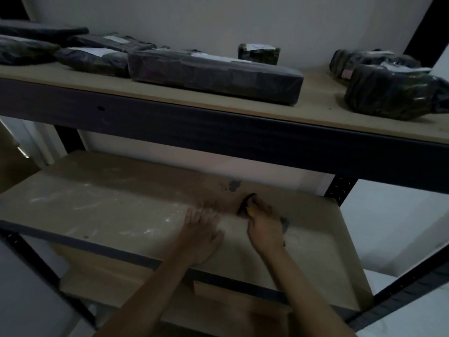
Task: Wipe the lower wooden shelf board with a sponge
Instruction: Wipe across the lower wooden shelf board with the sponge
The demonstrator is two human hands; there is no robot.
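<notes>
The lower wooden shelf board (102, 205) is pale brown with white dusty smears on its left half and a dark stain (233, 186) near the back. My right hand (264, 227) is closed around a sponge (246, 205), dark on top with a yellow edge, pressed on the board just in front of the stain. My left hand (201, 229) lies flat on the board beside it, fingers spread, holding nothing.
An upper shelf (315, 105) carries several dark plastic-wrapped parcels (213, 74). A black metal beam (218, 139) runs under it, low over the lower board. Black uprights (340, 188) stand at the right. Cardboard boxes (121, 278) sit below.
</notes>
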